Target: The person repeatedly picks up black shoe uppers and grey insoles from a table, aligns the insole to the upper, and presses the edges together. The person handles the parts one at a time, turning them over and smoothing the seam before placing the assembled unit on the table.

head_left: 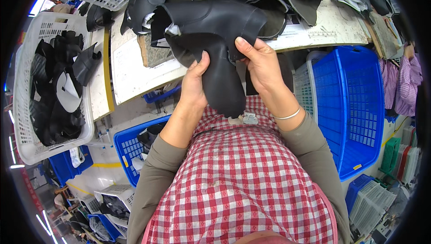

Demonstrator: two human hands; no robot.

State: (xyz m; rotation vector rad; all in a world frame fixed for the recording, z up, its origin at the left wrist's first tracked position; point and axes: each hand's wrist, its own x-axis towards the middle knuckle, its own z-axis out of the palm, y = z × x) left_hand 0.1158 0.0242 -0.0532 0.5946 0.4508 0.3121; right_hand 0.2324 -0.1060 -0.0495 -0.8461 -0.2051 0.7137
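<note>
Head view, taking the picture's centre as the clock's hub: at nine o'clock I see a white crate [40,154] heaped with black pieces, and at eight a blue crate [124,159] just beside the left forearm. Toward ten, papers [128,67] lie along the near part of the white table [334,19].

At eleven, the left hand [195,80] grips the black leather-like piece [226,80], thumb along its near face; the other fingers are mostly hidden behind, so I can't tell how hard they press. The piece itself spans twelve o'clock, its wide upper part in front of a pile of similar pieces [292,6], its rounded lobe hanging in front of the checked apron [242,172]. At one, the right hand [262,67] pinches an edge between thumb and bent forefinger.

I judge the step to be two-handed handling of this one piece, perhaps turning or lining up its edges. From here the move calls for keeping both pinches and spreading the edge without a crease.

The table's front edge runs behind the piece, so I'd mind snagging there. The lobe has most room toward six; at three, tall blue crates [363,96] limit the right elbow's swing.
</note>
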